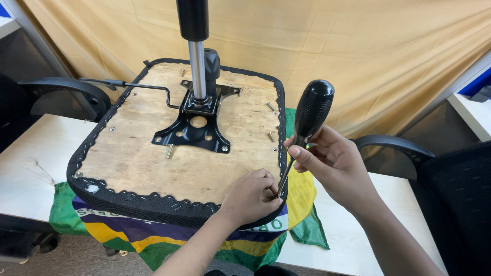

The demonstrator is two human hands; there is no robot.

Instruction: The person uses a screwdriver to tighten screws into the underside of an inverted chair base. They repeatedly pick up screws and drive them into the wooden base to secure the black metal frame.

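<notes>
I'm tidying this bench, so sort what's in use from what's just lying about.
In use:
right hand holding the screwdriver
left hand at the screwdriver tip
upturned chair seat
black mounting plate

Lying about:
loose bolt
flag cloth
armrest
</notes>
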